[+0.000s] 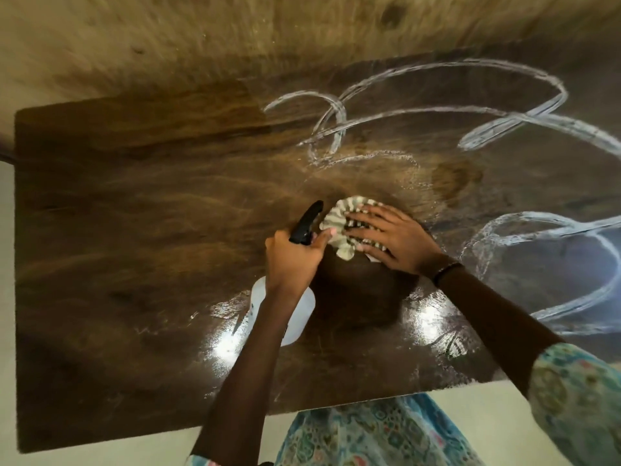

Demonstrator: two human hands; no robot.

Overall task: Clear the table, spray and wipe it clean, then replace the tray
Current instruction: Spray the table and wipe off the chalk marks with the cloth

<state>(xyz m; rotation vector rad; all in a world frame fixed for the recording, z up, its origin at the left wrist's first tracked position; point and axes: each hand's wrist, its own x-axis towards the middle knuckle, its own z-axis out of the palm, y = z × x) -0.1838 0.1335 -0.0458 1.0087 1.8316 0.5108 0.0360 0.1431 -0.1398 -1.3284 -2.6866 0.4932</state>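
Dark wet table [134, 230]; left hand [295, 260] gripping spray bottle [302, 311], right hand [396, 240] fingers flat on cloth [339, 216].

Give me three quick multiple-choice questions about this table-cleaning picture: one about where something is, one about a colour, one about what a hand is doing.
1. Where do the white looping foam trails lie on the table?
A. Far and right part
B. Near left corner
C. Under the bottle only

2. What colour is the spray bottle's nozzle head?
A. Red
B. Black
C. Yellow

3. What is the right hand doing?
A. Hanging idle off the table
B. Gripping the spray bottle
C. Pressing flat on the cloth

Answers:
1. A: the foam trails curl across the far and right side of the table, while its left side shows bare dark wood.
2. B: the spray bottle has a pale body and a black head, gripped by the left hand.
3. C: the right hand lies with fingers spread over the striped cloth.
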